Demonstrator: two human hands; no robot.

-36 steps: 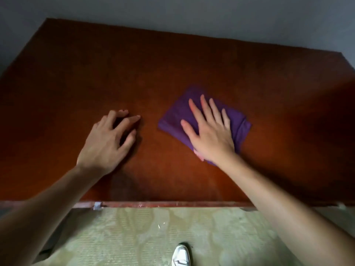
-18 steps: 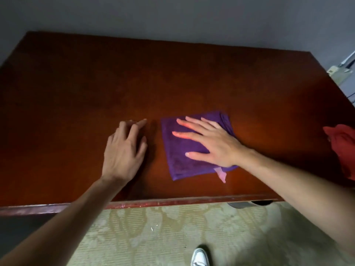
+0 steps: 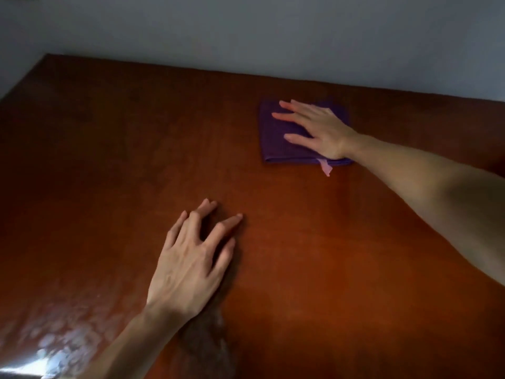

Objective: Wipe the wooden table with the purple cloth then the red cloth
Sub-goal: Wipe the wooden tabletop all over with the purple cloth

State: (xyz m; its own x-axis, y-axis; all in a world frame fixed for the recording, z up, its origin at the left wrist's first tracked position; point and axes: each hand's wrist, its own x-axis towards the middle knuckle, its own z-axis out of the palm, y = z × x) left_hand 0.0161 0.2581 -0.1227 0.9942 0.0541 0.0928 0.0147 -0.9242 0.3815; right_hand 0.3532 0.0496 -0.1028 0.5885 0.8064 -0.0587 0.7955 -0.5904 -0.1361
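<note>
The folded purple cloth (image 3: 276, 140) lies flat on the reddish-brown wooden table (image 3: 109, 165), far back near the wall, with a small pink tag sticking out of its near edge. My right hand (image 3: 317, 129) presses flat on top of it, fingers spread and pointing left, arm stretched out from the right. My left hand (image 3: 194, 258) rests palm down on the bare wood nearer to me, fingers apart, holding nothing. The red cloth is out of view.
A grey wall (image 3: 246, 31) runs along the table's far edge. A pale glare patch (image 3: 62, 340) shows on the wood at the near left corner.
My right hand has pushed the purple cloth away from me toward the far edge near the wall. The view has tilted up, and the red cloth, floor and near table edge have left the frame.
</note>
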